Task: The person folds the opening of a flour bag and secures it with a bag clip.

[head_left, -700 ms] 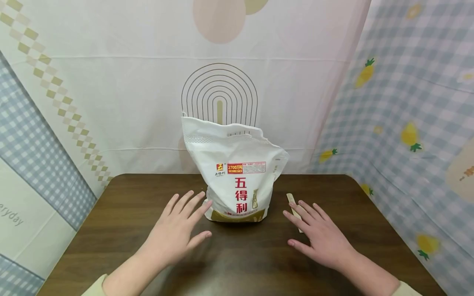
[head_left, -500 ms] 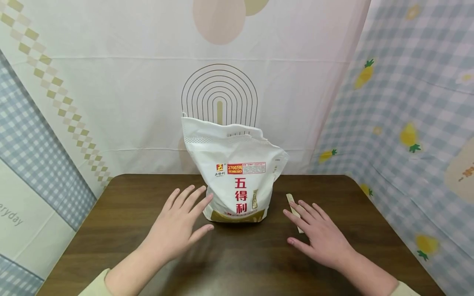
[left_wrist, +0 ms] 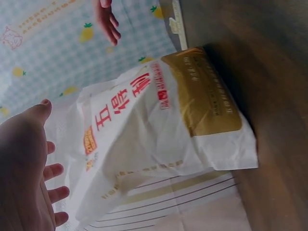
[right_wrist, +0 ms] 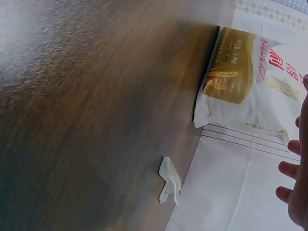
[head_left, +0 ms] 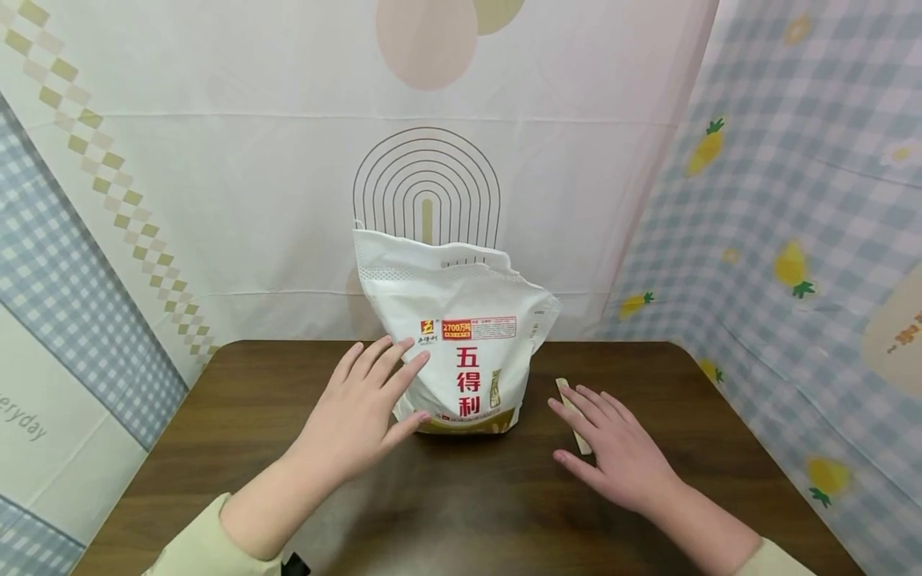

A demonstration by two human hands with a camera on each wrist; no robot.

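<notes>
A white flour bag with red characters and a gold-brown base stands upright on the dark wooden table. Its top edge is uneven and leans to the left. My left hand, fingers spread and holding nothing, overlaps the bag's left side in the head view. In the left wrist view its fingertips are near the upper part of the bag. My right hand hovers, fingers extended, by a narrow cream plastic sealing clip that lies right of the bag. The right hand also holds nothing, and its fingers partly cover the clip.
Behind the table hangs a white cloth with printed arches. A blue checked cloth with pineapples closes the right side, and another checked cloth hangs at the left. The table's back edge runs just behind the bag.
My left hand has moved up and to the right, from beside the bag to over its left side in the head view. My right hand has shifted slightly up. Bag and clip stay put.
</notes>
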